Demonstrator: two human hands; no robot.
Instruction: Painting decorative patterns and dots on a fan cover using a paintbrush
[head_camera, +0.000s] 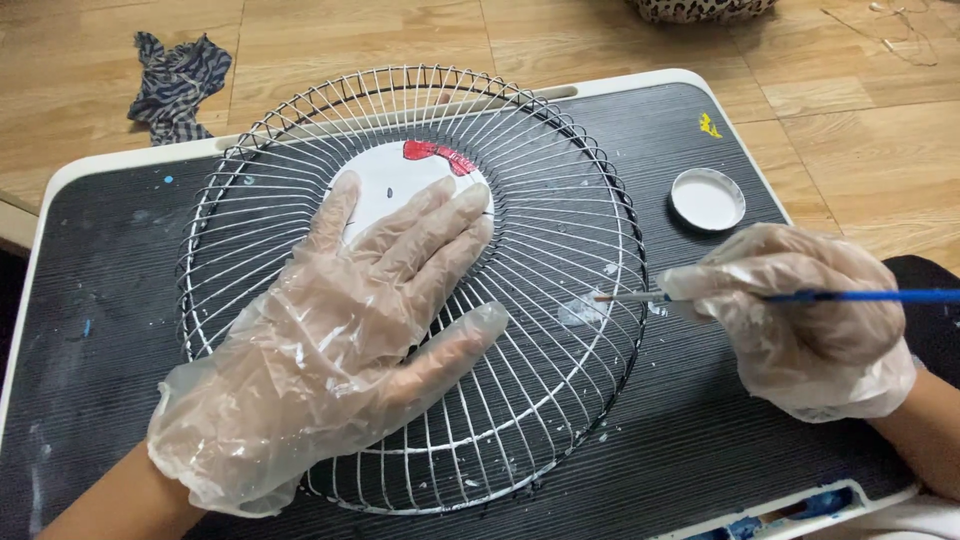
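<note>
One dark tabletop (120, 300) carries one round wire fan guard (560, 230) at its middle, pinned flat by the left hand (330, 350), whose gloved fingers are spread and released over the wires and the white centre disc (385, 185). One thin blue-handled brush (780, 296) is pinched in the clenched fingers of the right hand (800, 320), its tip set at the guard's right rim, where wet paint could be smeared by a shifting palm or dripped between wires. One white lid (708, 198) sits far right, and one striped rag (178, 85) lies on the floor far left.

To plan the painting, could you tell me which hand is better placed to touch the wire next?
Probably the right hand: its grip holds the paintbrush, tip at the fan guard. The left hand lies flat on it.
</note>
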